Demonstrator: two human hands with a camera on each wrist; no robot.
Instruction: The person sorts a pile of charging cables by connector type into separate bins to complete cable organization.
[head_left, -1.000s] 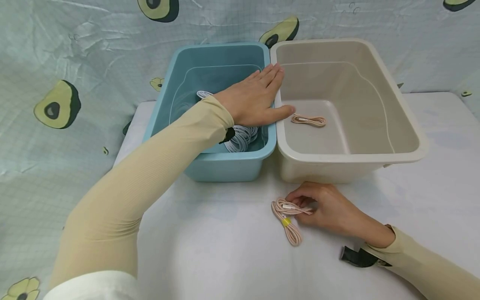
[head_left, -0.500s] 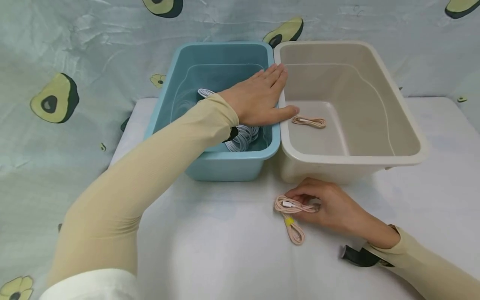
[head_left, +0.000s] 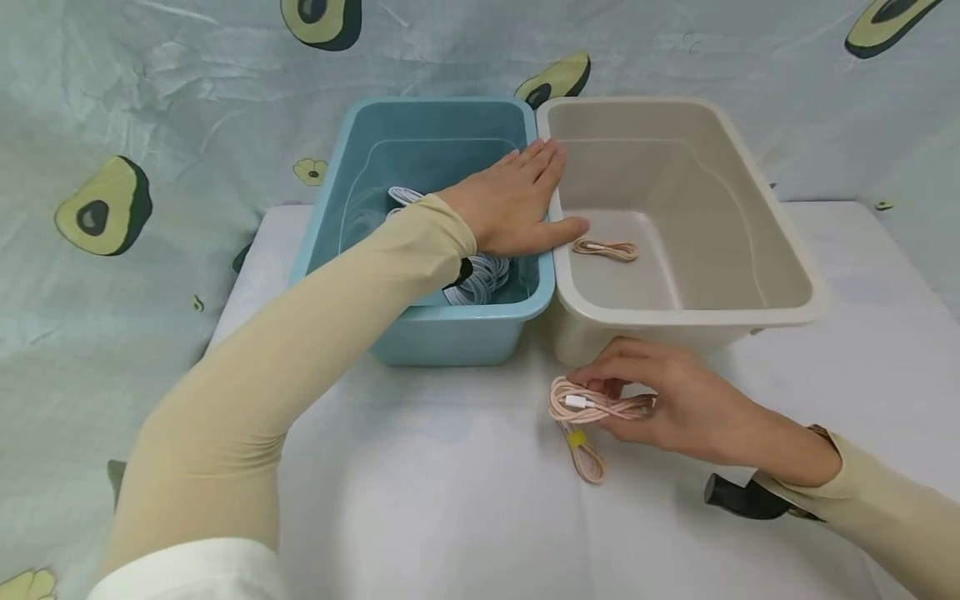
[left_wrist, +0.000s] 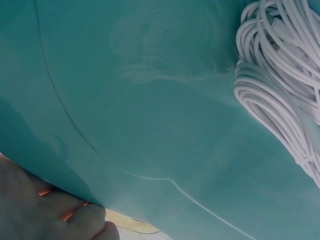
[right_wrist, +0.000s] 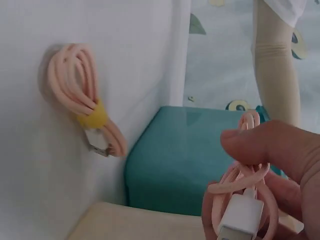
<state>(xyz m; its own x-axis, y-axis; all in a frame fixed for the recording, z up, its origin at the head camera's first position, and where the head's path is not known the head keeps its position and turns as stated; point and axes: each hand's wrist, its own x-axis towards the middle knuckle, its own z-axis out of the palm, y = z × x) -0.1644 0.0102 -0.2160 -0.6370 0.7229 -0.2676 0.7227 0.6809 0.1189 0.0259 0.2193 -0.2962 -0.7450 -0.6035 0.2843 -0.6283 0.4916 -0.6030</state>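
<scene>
Right hand [head_left: 678, 408] fingers pinch pink cable [head_left: 592, 406], coil lengthwise left-right; left hand [head_left: 510, 204] flat.

Two bins side by side on table [head_left: 450, 500], touching: left bin [head_left: 450, 333], right bin [head_left: 750, 312]. Cable bundle [head_left: 480, 279] in left, small coil [head_left: 604, 248] in right. Two coils before right bin, one [head_left: 600, 404] in right hand [head_left: 667, 408], other [head_left: 583, 454] just nearer.
</scene>
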